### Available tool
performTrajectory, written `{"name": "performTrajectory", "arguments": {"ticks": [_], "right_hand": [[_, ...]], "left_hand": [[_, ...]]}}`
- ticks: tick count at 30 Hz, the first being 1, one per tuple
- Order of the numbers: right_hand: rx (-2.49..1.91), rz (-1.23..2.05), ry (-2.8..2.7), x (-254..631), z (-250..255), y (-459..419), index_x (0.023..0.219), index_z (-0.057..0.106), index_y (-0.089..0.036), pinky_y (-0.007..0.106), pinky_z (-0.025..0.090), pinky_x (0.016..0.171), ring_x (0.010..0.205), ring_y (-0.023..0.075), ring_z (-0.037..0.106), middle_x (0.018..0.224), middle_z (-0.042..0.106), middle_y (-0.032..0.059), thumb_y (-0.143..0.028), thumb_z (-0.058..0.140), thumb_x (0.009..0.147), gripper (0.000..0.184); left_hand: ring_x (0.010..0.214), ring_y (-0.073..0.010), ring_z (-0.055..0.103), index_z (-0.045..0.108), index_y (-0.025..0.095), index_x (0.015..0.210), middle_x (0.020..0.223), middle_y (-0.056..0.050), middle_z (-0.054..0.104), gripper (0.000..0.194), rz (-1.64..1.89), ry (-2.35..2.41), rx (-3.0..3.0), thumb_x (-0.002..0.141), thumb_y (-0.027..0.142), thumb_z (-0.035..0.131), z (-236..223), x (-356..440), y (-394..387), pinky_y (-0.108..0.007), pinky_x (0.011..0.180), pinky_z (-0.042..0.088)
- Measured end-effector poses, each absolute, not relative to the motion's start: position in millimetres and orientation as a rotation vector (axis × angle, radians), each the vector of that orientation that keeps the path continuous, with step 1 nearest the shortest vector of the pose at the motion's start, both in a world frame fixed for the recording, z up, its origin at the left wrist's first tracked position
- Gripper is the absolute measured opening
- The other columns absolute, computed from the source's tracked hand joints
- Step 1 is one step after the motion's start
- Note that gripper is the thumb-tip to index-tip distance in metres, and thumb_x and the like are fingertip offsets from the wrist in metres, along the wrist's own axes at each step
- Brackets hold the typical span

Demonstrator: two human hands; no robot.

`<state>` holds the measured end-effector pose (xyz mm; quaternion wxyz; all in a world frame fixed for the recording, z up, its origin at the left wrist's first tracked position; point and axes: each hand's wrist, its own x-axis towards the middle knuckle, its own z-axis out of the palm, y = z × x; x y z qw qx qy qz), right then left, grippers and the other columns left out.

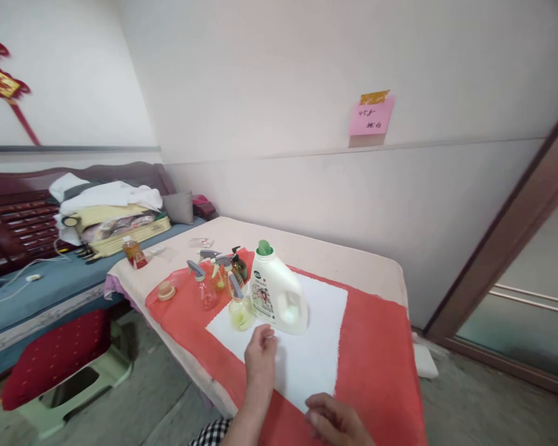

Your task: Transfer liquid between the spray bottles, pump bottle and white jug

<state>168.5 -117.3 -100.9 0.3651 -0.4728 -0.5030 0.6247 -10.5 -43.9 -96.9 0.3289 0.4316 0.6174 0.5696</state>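
Note:
My left hand (261,356) is over the front of a white paper sheet (323,322), just before the base of a large white detergent jug (279,291) with a green cap. Its fingers are curled together, and whatever they hold, if anything, is hidden. Lower right, at the near edge of the sheet, my right hand (335,421) has loosely bent fingers apart with nothing visible in them. Beside the jug stands a clear spray bottle (240,311) with yellowish liquid. Another, pinkish-looking spray bottle (206,292) is further left.
Behind them are a dark pump bottle (239,265) and more spray bottles. A roll of tape (166,290) lies on the red cloth (376,347). An amber-coloured drink bottle (134,253) stands at the table's left edge. A stool with a red cushion (60,353) is at left.

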Motion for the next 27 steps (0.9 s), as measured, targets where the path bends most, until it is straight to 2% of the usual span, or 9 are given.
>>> {"name": "performTrajectory", "arguments": {"ticks": [3, 6, 9, 11, 14, 16, 19, 21, 27], "right_hand": [[-1.304, 1.489, -1.121, 177.2, -105.9, -105.5, 0.081, 0.068, -0.019, 0.028, 0.045, 0.059, 0.062, 0.0175, 0.06, 0.066, 0.065, 0.0023, -0.06, 0.071, 0.06, 0.046], [-1.328, 1.436, -1.043, 183.6, -105.9, -98.8, 0.083, 0.067, -0.019, 0.029, 0.045, 0.056, 0.062, 0.0189, 0.061, 0.071, 0.068, 0.0052, -0.066, 0.069, 0.058, 0.053], [-1.345, 1.38, -1.001, 188.0, -104.6, -96.5, 0.08, 0.066, -0.019, 0.028, 0.044, 0.056, 0.06, 0.0177, 0.06, 0.073, 0.069, 0.0054, -0.07, 0.071, 0.055, 0.057], [-1.348, 1.351, -0.997, 189.8, -104.5, -96.5, 0.073, 0.066, -0.018, 0.027, 0.042, 0.055, 0.056, 0.0158, 0.057, 0.063, 0.066, 0.0041, -0.074, 0.068, 0.057, 0.058], [-1.325, 1.369, -1.015, 189.6, -104.9, -98.1, 0.057, 0.061, -0.017, 0.027, 0.039, 0.052, 0.048, 0.0137, 0.052, 0.05, 0.06, 0.0046, -0.082, 0.049, 0.07, 0.067], [-1.29, 1.4, -1.024, 187.1, -105.5, -99.5, 0.049, 0.052, -0.019, 0.027, 0.037, 0.05, 0.044, 0.0136, 0.052, 0.051, 0.061, 0.0063, -0.084, 0.032, 0.077, 0.074], [-1.268, 1.423, -1.036, 181.5, -107.3, -99.9, 0.043, 0.041, -0.02, 0.027, 0.036, 0.047, 0.041, 0.0139, 0.054, 0.053, 0.063, 0.0075, -0.084, 0.021, 0.08, 0.076], [-1.292, 1.425, -1.038, 178.3, -108.8, -98.7, 0.04, 0.039, -0.021, 0.027, 0.033, 0.045, 0.038, 0.0138, 0.052, 0.049, 0.061, 0.0076, -0.084, 0.02, 0.08, 0.077], [-1.365, 1.372, -1.021, 179.4, -104.3, -98.4, 0.039, 0.036, -0.022, 0.028, 0.035, 0.046, 0.038, 0.0135, 0.051, 0.046, 0.059, 0.0062, -0.082, 0.024, 0.082, 0.074]], "left_hand": [[0.066, -0.0184, 0.061, 0.066, 0.02, 0.075, 0.066, -0.001, 0.064, 0.013, 1.34, 1.519, 1.242, 0.076, 0.029, 0.057, -94.3, 3.7, -46.8, -0.029, 0.066, 0.046], [0.062, -0.0169, 0.058, 0.064, 0.02, 0.062, 0.057, 0.001, 0.061, 0.015, 1.26, 1.489, 1.285, 0.074, 0.026, 0.057, -89.9, 13.5, -49.1, -0.027, 0.063, 0.042], [0.062, -0.0176, 0.058, 0.062, 0.019, 0.059, 0.057, -0.001, 0.061, 0.026, 1.233, 1.484, 1.277, 0.078, 0.036, 0.057, -85.0, 18.4, -52.6, -0.028, 0.064, 0.042], [0.064, -0.0191, 0.06, 0.061, 0.018, 0.059, 0.061, -0.004, 0.064, 0.039, 1.239, 1.462, 1.241, 0.082, 0.049, 0.054, -80.9, 19.4, -55.6, -0.03, 0.066, 0.044], [0.063, -0.0204, 0.062, 0.055, 0.018, 0.052, 0.069, -0.011, 0.068, 0.059, 1.286, 1.372, 1.055, 0.082, 0.068, 0.045, -74.6, 17.0, -59.0, -0.032, 0.065, 0.046], [0.059, -0.0195, 0.062, 0.046, 0.019, 0.045, 0.071, -0.014, 0.069, 0.067, 1.327, 1.333, 0.873, 0.081, 0.076, 0.039, -72.2, 12.8, -59.3, -0.032, 0.061, 0.046], [0.056, -0.0181, 0.061, 0.04, 0.02, 0.043, 0.071, -0.015, 0.07, 0.071, 1.36, 1.356, 0.663, 0.078, 0.081, 0.032, -73.2, 5.7, -57.1, -0.031, 0.057, 0.046], [0.056, -0.0181, 0.062, 0.039, 0.02, 0.043, 0.072, -0.016, 0.071, 0.071, 1.346, 1.385, 0.62, 0.076, 0.083, 0.035, -76.2, 3.5, -55.2, -0.03, 0.056, 0.046], [0.056, -0.0198, 0.063, 0.056, 0.015, 0.049, 0.067, -0.017, 0.069, 0.071, 1.169, 1.457, 0.756, 0.071, 0.081, 0.046, -87.1, 14.2, -55.9, -0.031, 0.057, 0.046]]}}
